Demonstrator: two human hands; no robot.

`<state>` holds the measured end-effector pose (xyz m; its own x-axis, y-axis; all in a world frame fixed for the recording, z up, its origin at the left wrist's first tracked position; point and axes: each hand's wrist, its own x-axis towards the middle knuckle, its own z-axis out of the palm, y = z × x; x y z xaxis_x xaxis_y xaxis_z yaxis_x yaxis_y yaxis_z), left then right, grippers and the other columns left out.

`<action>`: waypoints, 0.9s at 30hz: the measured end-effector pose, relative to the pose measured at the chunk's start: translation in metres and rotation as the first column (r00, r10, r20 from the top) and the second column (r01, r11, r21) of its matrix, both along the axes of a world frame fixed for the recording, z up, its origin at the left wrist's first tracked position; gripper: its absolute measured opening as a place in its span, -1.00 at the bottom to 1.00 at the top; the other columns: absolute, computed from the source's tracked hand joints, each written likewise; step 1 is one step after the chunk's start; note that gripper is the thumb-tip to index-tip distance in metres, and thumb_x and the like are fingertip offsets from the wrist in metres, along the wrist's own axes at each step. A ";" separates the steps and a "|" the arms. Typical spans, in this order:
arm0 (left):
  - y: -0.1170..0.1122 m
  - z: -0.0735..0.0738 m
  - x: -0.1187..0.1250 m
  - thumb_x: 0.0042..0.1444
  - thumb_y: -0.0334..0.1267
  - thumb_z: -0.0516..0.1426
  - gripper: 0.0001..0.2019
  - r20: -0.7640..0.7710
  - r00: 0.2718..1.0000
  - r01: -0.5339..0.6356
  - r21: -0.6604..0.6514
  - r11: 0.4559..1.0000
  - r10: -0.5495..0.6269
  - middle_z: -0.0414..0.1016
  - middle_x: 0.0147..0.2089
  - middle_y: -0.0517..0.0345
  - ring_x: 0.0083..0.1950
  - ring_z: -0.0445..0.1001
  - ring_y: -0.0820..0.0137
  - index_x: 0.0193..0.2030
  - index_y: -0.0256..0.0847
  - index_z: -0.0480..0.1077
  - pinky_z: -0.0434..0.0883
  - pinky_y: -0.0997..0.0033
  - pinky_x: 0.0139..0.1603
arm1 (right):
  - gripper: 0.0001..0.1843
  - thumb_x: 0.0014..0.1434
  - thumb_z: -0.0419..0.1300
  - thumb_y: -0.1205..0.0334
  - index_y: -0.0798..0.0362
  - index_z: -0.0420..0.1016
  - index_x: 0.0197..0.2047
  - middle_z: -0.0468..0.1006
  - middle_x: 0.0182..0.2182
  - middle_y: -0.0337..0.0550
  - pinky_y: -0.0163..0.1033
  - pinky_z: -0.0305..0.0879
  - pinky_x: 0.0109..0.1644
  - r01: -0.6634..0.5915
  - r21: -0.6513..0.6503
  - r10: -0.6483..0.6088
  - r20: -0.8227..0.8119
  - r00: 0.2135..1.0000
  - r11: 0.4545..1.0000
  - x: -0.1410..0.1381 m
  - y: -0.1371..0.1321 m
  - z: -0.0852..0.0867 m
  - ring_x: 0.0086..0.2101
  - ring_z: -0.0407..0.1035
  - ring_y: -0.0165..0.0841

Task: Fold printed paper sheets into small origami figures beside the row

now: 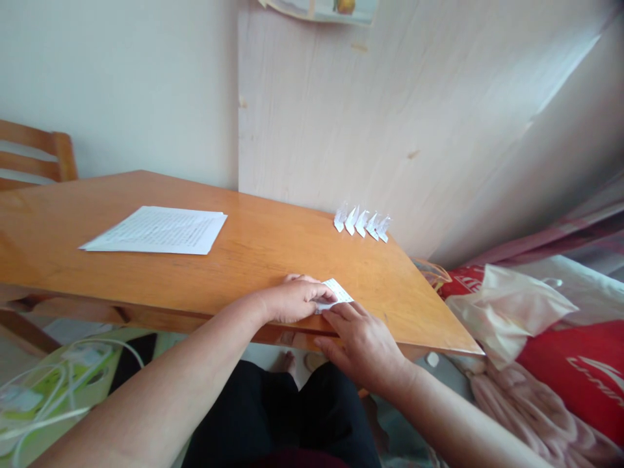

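Note:
A small piece of printed paper [338, 291], apparently folded, lies at the front edge of the wooden table. My left hand [297, 299] rests on its left part, the thumb and fingers pressing it against the tabletop. From the right, my right hand [363, 335] holds its near edge, fingertips on the paper and thumb lower by the table's edge. My hands partly cover the paper, so its full shape is hidden. Farther back at the right stand several folded paper pieces [361, 223] in a row, points toward me.
On the left of the wooden table [273, 247] lies a stack of printed sheets [160, 231]. A wooden chair [63, 156] stands at the far left. Cables and a power strip [73, 370] sit below left. Bags [517, 312] and cloth are heaped to the right. A wall closes the back.

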<state>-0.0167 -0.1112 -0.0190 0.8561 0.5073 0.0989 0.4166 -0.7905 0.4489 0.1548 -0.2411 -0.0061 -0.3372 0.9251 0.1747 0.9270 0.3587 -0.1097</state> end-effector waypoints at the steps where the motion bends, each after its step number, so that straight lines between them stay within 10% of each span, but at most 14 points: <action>1: 0.000 -0.001 0.000 0.29 -0.22 0.05 -0.66 -0.001 1.000 -0.002 0.003 1.000 0.002 0.49 0.20 0.27 0.21 0.40 0.21 0.16 0.17 0.41 0.19 0.17 0.27 | -0.67 0.32 0.15 -0.02 0.02 0.49 0.00 0.51 0.00 0.01 -0.02 0.33 0.11 -0.001 0.010 0.001 0.002 1.000 1.000 -0.001 0.000 -0.001 0.01 0.36 -0.11; 19: -0.001 0.004 0.000 0.26 -0.20 0.03 -0.64 -0.020 1.000 -0.018 -0.046 0.999 0.017 0.48 0.23 0.32 0.23 0.38 0.22 0.15 0.19 0.42 0.17 0.19 0.29 | -0.53 0.24 0.20 -0.02 0.03 0.42 0.13 0.46 0.04 0.08 0.08 0.29 0.12 -0.054 0.007 0.052 0.126 0.991 0.999 -0.006 -0.003 -0.004 0.04 0.31 -0.03; 27: 0.003 0.001 0.002 0.25 -0.24 0.00 -0.62 -0.026 1.000 0.008 -0.021 1.000 -0.009 0.49 0.22 0.34 0.22 0.41 0.25 0.14 0.18 0.43 0.18 0.21 0.28 | -0.74 0.31 0.05 0.27 -0.02 0.57 -0.09 0.57 -0.15 -0.12 -0.19 0.29 0.01 -0.083 -0.088 0.052 -0.302 0.952 0.993 0.022 0.022 0.002 -0.14 0.42 -0.30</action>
